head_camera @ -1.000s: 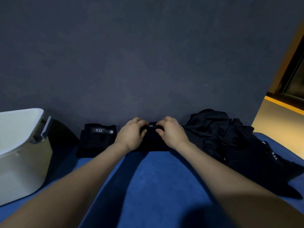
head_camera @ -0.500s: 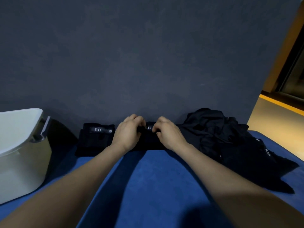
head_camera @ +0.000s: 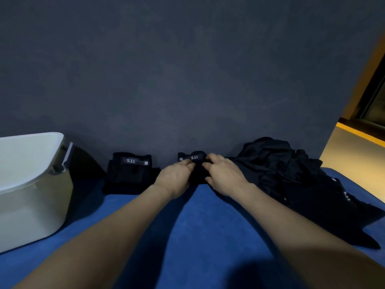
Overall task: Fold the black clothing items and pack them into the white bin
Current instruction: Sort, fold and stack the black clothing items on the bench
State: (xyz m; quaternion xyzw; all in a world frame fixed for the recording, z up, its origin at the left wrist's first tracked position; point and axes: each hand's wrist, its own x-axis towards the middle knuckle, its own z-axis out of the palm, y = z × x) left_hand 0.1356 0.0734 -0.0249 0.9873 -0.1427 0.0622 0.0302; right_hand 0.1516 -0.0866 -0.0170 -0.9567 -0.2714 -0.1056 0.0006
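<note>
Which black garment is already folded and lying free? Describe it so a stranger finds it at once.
Start at the white bin on the left of the blue surface and look just right of it, against the dark wall. There lies the folded garment, a neat black block with a 5.11 label facing up. Unlike the garment under the hands and the loose heap, nothing touches it.

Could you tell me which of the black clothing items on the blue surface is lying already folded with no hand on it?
The folded garment nearest the white bin; both hands work another, and the rest lie heaped.
</note>
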